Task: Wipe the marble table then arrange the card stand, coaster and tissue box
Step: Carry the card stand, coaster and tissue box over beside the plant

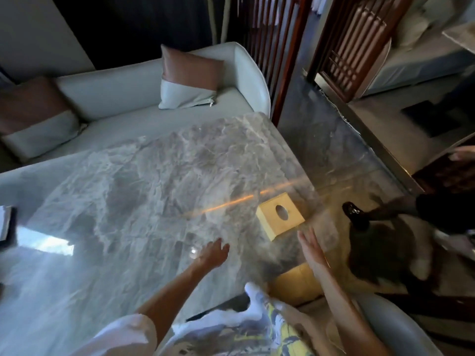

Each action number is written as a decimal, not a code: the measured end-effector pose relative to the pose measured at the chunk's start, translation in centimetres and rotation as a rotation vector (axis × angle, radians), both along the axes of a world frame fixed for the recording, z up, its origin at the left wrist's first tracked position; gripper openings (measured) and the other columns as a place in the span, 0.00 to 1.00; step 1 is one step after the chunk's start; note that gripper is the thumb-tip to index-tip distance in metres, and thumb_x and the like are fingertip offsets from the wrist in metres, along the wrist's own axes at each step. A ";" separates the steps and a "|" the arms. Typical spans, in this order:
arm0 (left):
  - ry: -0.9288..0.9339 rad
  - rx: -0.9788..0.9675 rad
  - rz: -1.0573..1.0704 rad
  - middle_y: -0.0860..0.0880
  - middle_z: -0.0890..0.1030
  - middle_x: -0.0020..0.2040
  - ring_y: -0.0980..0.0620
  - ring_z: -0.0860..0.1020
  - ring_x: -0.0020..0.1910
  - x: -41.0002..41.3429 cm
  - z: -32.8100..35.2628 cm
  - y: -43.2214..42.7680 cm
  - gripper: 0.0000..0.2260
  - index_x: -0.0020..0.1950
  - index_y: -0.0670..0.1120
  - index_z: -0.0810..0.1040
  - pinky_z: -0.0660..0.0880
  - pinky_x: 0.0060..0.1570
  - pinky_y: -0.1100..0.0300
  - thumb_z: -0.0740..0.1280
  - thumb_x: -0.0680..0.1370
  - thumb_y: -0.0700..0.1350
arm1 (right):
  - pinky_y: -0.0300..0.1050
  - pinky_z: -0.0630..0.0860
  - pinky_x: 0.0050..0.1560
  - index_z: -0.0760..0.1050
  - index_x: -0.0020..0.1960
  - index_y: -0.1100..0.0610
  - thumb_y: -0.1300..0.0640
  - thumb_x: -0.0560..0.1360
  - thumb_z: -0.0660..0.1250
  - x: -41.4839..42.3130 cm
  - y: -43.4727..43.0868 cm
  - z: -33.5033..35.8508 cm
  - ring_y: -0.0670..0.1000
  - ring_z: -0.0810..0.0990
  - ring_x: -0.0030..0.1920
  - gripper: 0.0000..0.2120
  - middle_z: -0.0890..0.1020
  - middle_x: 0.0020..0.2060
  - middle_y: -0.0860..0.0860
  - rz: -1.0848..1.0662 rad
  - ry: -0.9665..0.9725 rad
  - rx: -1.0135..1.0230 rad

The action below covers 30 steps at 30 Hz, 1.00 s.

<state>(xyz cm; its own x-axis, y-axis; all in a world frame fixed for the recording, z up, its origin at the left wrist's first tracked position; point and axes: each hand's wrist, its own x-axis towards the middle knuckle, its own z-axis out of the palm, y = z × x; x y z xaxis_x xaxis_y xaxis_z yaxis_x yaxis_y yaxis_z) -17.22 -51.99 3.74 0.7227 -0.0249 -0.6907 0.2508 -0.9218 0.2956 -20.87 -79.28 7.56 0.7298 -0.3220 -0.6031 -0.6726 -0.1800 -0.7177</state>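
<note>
A grey marble table [144, 181] fills the middle of the head view. A square yellow tissue box [280, 215] with an oval hole in its top stands near the table's right edge. My left hand [213, 253] hovers over the marble, to the left of and nearer me than the box, fingers apart and holding nothing. My right hand [311, 247] reaches toward the box's near right corner, flat and open, a short gap from it. A dark framed object [6, 223] at the far left edge of the table is cut off by the frame; what it is cannot be told.
A pale sofa [144, 98] with brown-and-white cushions [190, 78] runs along the table's far side. Dark wooden lattice screens [352, 44] stand at the back right. Another person's dark shoe [356, 214] and hand [462, 152] are on the right, over a patterned rug.
</note>
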 end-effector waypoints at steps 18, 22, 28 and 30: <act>0.194 -0.331 0.656 0.36 0.74 0.64 0.37 0.81 0.47 9.2 0.1 -17.9 0.40 0.77 0.45 0.42 0.79 0.30 0.48 0.65 0.77 0.56 | 0.50 0.68 0.68 0.63 0.73 0.57 0.52 0.75 0.65 10.4 -4.7 -5.3 0.55 0.72 0.68 0.28 0.73 0.67 0.55 0.420 0.131 -0.038; 0.247 -0.312 0.735 0.34 0.73 0.64 0.35 0.79 0.54 9.7 0.0 -18.3 0.36 0.77 0.45 0.46 0.80 0.38 0.48 0.63 0.78 0.56 | 0.50 0.68 0.70 0.63 0.74 0.59 0.56 0.76 0.64 10.3 -4.9 -4.7 0.56 0.71 0.69 0.27 0.73 0.67 0.54 0.471 0.107 -0.058; 0.278 -0.352 0.888 0.39 0.71 0.62 0.39 0.74 0.58 10.0 0.7 -17.7 0.34 0.72 0.42 0.51 0.76 0.54 0.40 0.66 0.74 0.53 | 0.52 0.73 0.65 0.74 0.62 0.60 0.59 0.77 0.63 10.4 -4.2 -3.7 0.54 0.78 0.58 0.15 0.81 0.57 0.54 0.524 0.049 -0.013; 0.252 -0.338 0.939 0.41 0.71 0.57 0.41 0.73 0.55 9.7 1.4 -16.5 0.34 0.68 0.42 0.51 0.77 0.50 0.40 0.69 0.73 0.51 | 0.47 0.74 0.57 0.75 0.61 0.59 0.58 0.78 0.63 10.3 -3.1 -3.8 0.50 0.78 0.54 0.13 0.81 0.54 0.52 0.559 0.032 0.008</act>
